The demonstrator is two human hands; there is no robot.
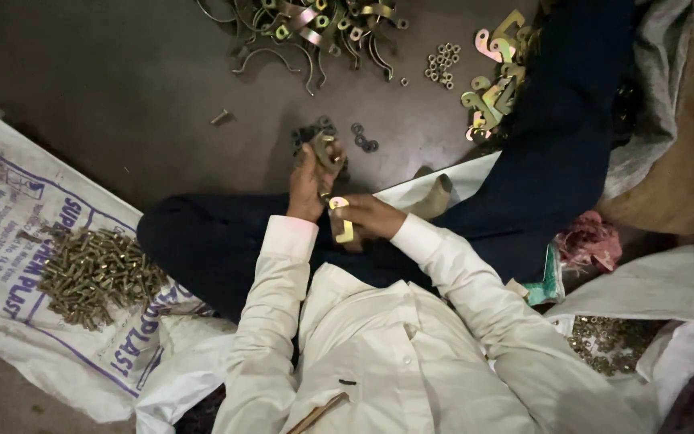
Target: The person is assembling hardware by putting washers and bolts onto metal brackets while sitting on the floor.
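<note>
While the person sat cross-legged on the dark floor (pixel 122 88), the left hand (pixel 308 186) was closed around a curved yellowish metal clamp piece (pixel 324 149) held up above the knees, and the right hand (pixel 367 215) gripped a shiny brass-coloured flat metal bracket (pixel 340 219) just beside it. A heap of brass-coloured bolts (pixel 94 277) lay on a white woven sack (pixel 10 201) at the left, while curved metal clamps (pixel 307 32), small nuts (pixel 442 63) and flat yellowish brackets (pixel 496 84) lay on the floor ahead.
</note>
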